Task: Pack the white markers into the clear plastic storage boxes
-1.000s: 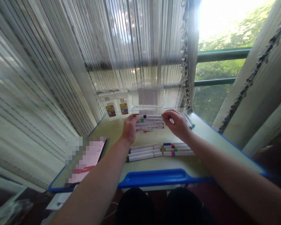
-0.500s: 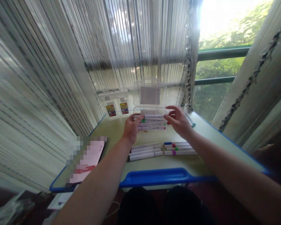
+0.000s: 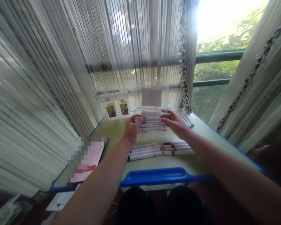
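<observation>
A clear plastic marker case [image 3: 137, 110] stands open in front of me, its lid [image 3: 151, 96] raised at the back with a greyish panel in it. Several white markers [image 3: 153, 122] with coloured ends lie across its lower half. My left hand [image 3: 131, 129] is closed around the left side of the case, thumb pressing on the marker ends. At the right side, my right hand [image 3: 176, 124] has its thumb against the end of the uppermost marker and its forefinger by the case's edge. My right palm hides part of that side.
Two groups of markers lie nearer me, white-capped ones [image 3: 145, 152] left and coloured-band ones [image 3: 179, 148] right. Teal-ended markers [image 3: 186, 120] lie behind my right hand. Two clear labelled packs [image 3: 117, 107] stand at the back left. A blurred pink item [image 3: 90, 159] lies left. The table has a blue rim [image 3: 155, 176].
My right hand has come slightly down and left, closer against the marker ends. The red tip by it no longer shows. The view has shifted a little; my left hand keeps its hold.
</observation>
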{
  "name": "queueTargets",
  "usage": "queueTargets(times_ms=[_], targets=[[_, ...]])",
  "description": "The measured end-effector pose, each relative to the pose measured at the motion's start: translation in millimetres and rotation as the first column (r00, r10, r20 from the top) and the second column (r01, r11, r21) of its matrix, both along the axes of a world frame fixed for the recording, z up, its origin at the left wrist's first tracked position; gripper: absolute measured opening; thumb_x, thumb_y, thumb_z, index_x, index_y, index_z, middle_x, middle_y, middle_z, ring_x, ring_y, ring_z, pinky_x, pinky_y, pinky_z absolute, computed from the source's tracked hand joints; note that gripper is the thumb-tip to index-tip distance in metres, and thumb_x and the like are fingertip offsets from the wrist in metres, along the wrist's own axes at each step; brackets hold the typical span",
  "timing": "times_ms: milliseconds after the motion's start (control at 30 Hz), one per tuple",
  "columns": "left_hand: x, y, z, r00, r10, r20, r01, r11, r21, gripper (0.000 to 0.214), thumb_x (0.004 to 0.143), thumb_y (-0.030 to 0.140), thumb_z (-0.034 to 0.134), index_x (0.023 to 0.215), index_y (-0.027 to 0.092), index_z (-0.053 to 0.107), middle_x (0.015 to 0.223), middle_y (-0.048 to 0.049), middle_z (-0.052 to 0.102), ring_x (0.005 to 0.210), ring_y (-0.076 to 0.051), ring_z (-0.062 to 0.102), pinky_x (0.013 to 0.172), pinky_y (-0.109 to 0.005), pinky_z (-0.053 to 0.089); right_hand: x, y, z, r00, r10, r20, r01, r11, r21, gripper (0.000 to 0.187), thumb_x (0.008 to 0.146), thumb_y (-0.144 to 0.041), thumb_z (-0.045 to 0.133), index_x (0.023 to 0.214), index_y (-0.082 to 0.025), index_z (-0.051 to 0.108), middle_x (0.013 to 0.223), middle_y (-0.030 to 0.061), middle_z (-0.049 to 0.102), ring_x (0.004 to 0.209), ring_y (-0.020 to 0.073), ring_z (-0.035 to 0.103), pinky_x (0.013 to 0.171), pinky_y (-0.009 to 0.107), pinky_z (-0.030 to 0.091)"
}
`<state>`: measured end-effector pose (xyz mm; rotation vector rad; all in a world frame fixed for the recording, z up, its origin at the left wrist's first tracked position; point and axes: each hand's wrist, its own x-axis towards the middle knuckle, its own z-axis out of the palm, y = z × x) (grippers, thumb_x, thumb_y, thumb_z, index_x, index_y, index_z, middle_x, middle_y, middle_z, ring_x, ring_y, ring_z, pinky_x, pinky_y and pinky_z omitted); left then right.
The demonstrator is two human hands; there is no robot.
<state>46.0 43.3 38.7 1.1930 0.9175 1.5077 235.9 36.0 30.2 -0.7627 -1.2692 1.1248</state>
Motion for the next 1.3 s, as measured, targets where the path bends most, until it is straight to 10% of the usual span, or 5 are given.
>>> queueTargets(times_ms=[600,1300], targets=[[-0.5,1.1,-1.7,0.997,0.074,0.022,-0.073,0.997,-0.020,0.027,0.056,0.034,0.072,0.075,0.017,0.063,0.061,0.0029,0.061,0.054,-0.013,0.058,0.050,-0.026,0.048,8.1,-6.6,14.2,0.958,-0.131,0.256,0.162,0.981,-0.108,0.040,0.067,-0.034,0.069,0.100,-0.020,0.053,0.073,-0.0022,0.057,0.056,0.0088,0.051,0.042,0.020,0.036],[-8.4,2.8,-1.4,0.993,-0.018,-0.114,0.015,1.000,-0.026,0.026,0.057,0.037,0.068,0.058,0.018,0.051,0.051,0.0047,0.053,0.047,-0.010,0.048,0.047,-0.021,0.038,6.8,1.7,2.9,0.953,-0.093,0.289,0.075,0.994,0.075,0.041,0.062,-0.051,0.071,0.085,-0.020,0.059,0.077,0.0016,0.063,0.061,0.0111,0.054,0.056,0.027,0.048]])
